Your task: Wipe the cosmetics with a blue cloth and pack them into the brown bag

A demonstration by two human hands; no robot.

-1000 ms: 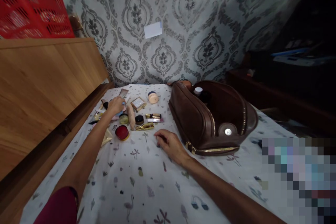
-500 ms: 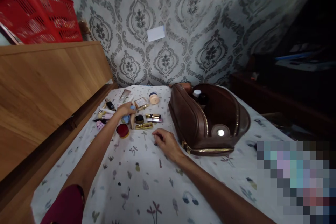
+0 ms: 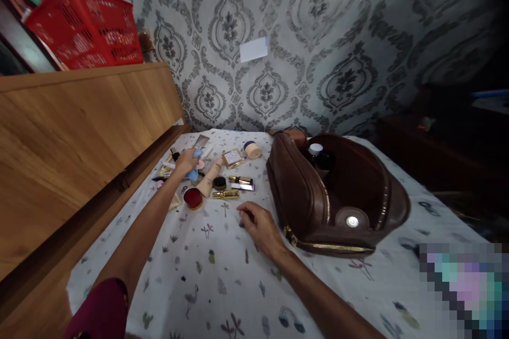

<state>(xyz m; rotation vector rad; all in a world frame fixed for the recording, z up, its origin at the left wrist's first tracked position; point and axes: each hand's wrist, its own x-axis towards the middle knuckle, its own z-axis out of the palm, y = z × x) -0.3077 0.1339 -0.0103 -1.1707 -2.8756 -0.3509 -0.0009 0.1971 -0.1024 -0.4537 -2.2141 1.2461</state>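
Note:
My left hand (image 3: pixel 185 163) is closed on a soft light-blue thing (image 3: pixel 192 175), its kind unclear, among the cosmetics at the table's far left. A beige squeeze tube (image 3: pixel 210 179) lies just right of it, near a round black-lidded jar (image 3: pixel 219 184). Nearer me is a round dark-red-topped container (image 3: pixel 193 198). My right hand (image 3: pixel 260 228) rests on the cloth holding nothing, fingers loosely curled with a gap at the thumb. Close in front of it lies a gold lipstick tube (image 3: pixel 225 194). To its right stands a brown leather bag (image 3: pixel 302 206), unzipped, with a white-capped bottle (image 3: pixel 316 151) inside.
A glittery compact (image 3: pixel 233 157) and a beige jar with a dark lid (image 3: pixel 252 150) lie at the back. A wooden cabinet (image 3: pixel 91 122) bounds the left side, with a red basket (image 3: pixel 89 29) on top. Patterned wall (image 3: pixel 266 95) stands behind. A pixelated area covers the lower right.
The view has shifted, so things appear farther right. My left hand has moved left and back, still with the blue thing, uncovering the beige tube. My right hand stays put.

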